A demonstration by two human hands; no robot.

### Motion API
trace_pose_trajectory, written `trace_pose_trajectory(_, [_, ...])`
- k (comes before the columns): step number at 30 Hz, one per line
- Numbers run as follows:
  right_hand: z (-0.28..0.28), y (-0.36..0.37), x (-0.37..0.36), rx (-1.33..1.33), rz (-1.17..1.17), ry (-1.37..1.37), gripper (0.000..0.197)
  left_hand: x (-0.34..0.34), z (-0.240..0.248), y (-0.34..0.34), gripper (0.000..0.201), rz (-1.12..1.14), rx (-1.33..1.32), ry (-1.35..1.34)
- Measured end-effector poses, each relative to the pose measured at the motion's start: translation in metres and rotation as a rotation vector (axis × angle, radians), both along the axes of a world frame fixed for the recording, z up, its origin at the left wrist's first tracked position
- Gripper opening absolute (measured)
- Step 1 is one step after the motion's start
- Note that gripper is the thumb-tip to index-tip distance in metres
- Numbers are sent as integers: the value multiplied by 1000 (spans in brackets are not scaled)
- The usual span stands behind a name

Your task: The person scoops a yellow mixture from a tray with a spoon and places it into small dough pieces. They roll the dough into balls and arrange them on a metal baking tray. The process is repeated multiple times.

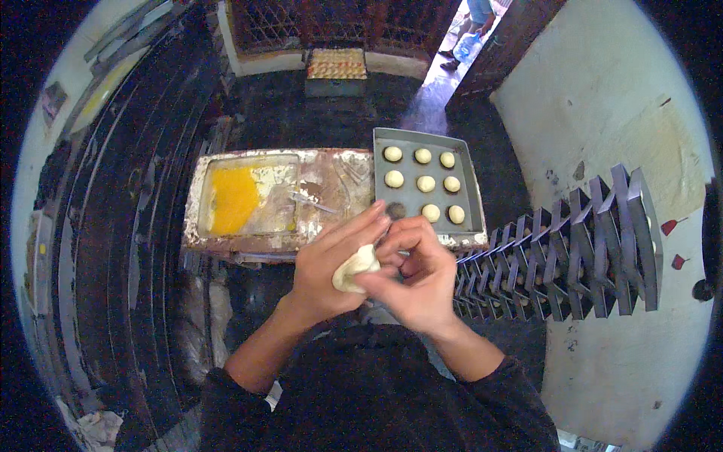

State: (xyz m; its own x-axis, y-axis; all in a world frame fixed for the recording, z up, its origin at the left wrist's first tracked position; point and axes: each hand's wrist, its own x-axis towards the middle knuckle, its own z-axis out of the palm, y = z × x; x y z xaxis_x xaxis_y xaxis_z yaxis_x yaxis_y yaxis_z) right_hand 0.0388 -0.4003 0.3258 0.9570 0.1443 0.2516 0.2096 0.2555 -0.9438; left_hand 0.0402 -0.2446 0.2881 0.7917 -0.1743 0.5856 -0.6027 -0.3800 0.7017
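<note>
A flattened piece of pale dough (356,269) lies folded against the palm of my left hand (325,265), whose fingers stretch away from me. My right hand (419,275) meets it from the other side, its thumb pressed on the dough and its fingers curled; the fingertips are partly hidden. Just past my hands, a dark metal tray (474,192) holds round dough balls (425,184) in rows. To the left, a yellow-orange mass (233,200) is spread in a shallow pan (290,160). A thin pale tool (312,202) rests beside that pan.
The worktable (339,162) has a worn, floury top. Close on my right stands a tall stack of crisscrossed metal trays (580,248). Dark planks or shelving (120,226) line the left. A far box (336,88) bears rows of browned pieces. A person (474,26) stands in the doorway.
</note>
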Motion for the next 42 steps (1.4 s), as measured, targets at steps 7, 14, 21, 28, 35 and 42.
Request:
trace_pose_trajectory(7, [11, 0, -30, -480, 64, -258, 19, -45, 10, 8, 62, 153, 4, -32])
trace_pose_trajectory(14, [15, -18, -38, -526, -20, -446, 24, -46, 16, -2, 33, 66, 84, -67])
trace_pose_trajectory(21, [-95, -51, -49, 290, -120, 30, 67, -25, 27, -46, 24, -256, 265, 144])
trace_pose_trajectory(28, [-83, -139, -17, 503, 207, 90, 81, 9, 59, -161, 43, -206, 271, -103])
trace_pose_trajectory(35, [-23, -244, 30, 637, -170, 39, 48, 55, 33, -304, 79, -154, -47, -147])
trace_pose_trajectory(42, [-51, -362, 74, 337, -310, -344, 27, 82, 18, -385, 42, -167, -102, -74])
